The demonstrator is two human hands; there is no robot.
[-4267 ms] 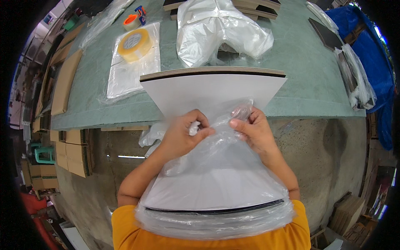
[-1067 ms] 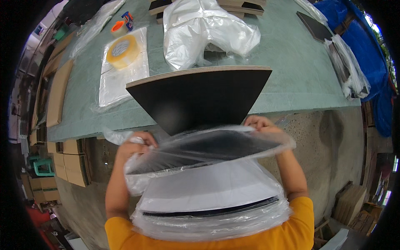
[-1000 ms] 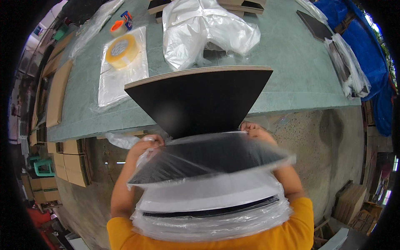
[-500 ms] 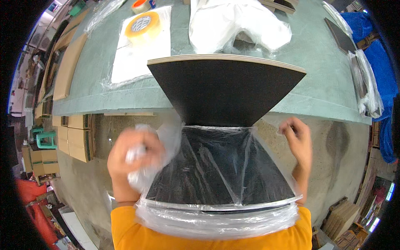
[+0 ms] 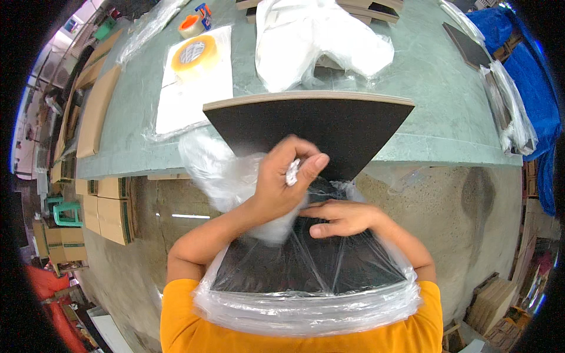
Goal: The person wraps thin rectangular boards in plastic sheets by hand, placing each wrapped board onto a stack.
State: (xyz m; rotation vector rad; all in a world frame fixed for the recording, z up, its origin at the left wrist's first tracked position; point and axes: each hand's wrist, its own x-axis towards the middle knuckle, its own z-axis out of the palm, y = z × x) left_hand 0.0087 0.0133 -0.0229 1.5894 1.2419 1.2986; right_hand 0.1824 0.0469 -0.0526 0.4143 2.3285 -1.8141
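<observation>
A stack of black boards with pale edges (image 5: pixel 253 120) leans at the table's near edge, its far end bare. Clear plastic film (image 5: pixel 371 265) covers the part nearest me and bunches in folds against my body. My left hand (image 5: pixel 279 176) is raised over the boards, fingers curled round a crumpled end of plastic film (image 5: pixel 226 176); the loose film trails below and left of it. My right hand (image 5: pixel 344 217) lies on the wrapped part, fingers extended toward the left, just below my left hand.
On the green table (image 5: pixel 135 112), a clear tape roll (image 5: pixel 194 56) rests on a white sheet (image 5: pixel 194 100). Beyond are an orange-cored roll (image 5: pixel 190 26), a blue-and-red tool (image 5: pixel 204 16) and white plastic wrapping (image 5: pixel 323 41). Cardboard boxes (image 5: pixel 109 212) stand on the floor at left.
My left hand has moved right and up across the boards, drawing film with it. My right hand has come in from the right side onto the wrapped surface.
</observation>
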